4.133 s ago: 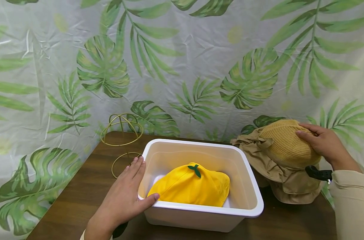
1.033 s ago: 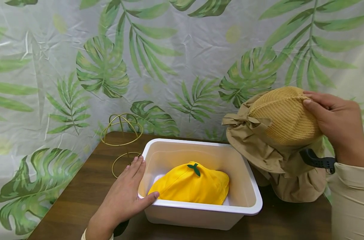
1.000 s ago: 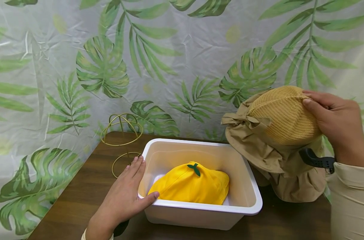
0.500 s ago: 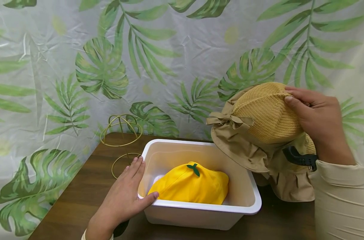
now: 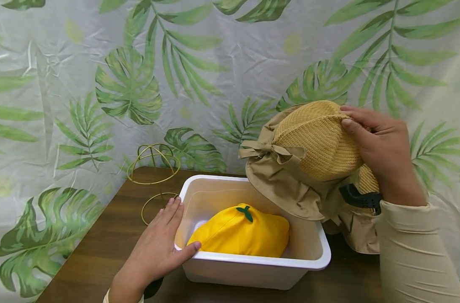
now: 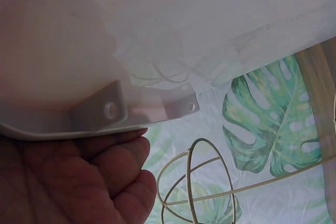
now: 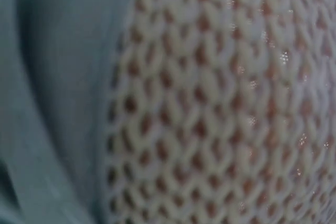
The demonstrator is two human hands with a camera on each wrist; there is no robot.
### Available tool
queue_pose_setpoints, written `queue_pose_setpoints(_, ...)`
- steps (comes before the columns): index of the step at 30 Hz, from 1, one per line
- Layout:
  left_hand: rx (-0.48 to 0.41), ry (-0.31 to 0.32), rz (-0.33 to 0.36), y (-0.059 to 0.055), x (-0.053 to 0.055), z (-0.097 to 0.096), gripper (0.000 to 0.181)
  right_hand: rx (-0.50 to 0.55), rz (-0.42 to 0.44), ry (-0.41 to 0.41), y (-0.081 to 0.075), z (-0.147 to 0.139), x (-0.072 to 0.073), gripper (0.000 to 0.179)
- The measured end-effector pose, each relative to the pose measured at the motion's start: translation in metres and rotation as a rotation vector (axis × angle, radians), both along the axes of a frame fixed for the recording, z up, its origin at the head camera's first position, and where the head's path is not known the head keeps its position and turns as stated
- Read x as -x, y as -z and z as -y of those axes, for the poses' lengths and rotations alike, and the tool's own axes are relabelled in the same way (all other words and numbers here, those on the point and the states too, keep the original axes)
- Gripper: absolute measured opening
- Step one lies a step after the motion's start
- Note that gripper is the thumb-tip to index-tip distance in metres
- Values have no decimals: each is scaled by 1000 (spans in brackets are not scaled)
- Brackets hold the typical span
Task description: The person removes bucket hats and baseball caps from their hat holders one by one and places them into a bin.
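Observation:
My right hand (image 5: 385,147) pinches the crown of a tan sun hat (image 5: 317,143) with a mustard knit top, ruffled brim and bow. The hat hangs tilted, its brim over the back right of a white plastic bin (image 5: 252,260). In the right wrist view the knit crown (image 7: 210,103) fills most of the frame. Inside the bin lies a bright yellow hat (image 5: 241,235) with a green leaf sprout. My left hand (image 5: 154,244) rests against the bin's left rim, fingers straight; the left wrist view shows this hand (image 6: 79,182) under the rim.
Another tan hat (image 5: 360,233) with a knit crown sits right of the bin, partly hidden by my right arm. A gold wire stand (image 5: 154,182) stands at the back left of the brown wooden table (image 5: 105,240). Behind hangs a leaf-print curtain (image 5: 199,109).
My right hand has lifted the sun hat from the other tan hat and carried it left, to over the bin's back right. My left hand and the bin have stayed put.

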State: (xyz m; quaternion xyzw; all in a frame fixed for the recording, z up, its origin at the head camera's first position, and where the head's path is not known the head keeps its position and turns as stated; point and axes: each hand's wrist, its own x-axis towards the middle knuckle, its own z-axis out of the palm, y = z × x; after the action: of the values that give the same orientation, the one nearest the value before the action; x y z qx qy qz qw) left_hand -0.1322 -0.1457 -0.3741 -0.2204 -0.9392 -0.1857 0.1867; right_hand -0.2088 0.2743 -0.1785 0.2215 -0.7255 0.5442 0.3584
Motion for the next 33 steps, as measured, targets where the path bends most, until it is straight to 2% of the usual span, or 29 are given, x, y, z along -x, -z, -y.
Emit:
queue_pose_setpoints(5, 5, -2, 6, 0, 1, 0, 89, 61, -8, -123, 5, 11, 3, 18)
queue_pose_setpoints(8, 7, -2, 6, 0, 1, 0, 89, 66, -20, -151, 8, 18, 6, 17)
queue_pose_setpoints(11, 6, 1, 4, 0, 1, 0, 89, 14, -20, -117, 11, 26, 8, 18)
queue_pose_setpoints(17, 1, 6, -2, 0, 1, 0, 89, -155, -2, -40, 17, 41, 11, 20)
queue_pose_setpoints(28, -8, 5, 1, 1, 0, 0, 90, -224, 64, -93, 28, 66, 13, 22)
queue_pose_setpoints(33, -14, 4, 6, 0, 0, 0, 90, -305, 89, -85, 37, 74, 16, 22)
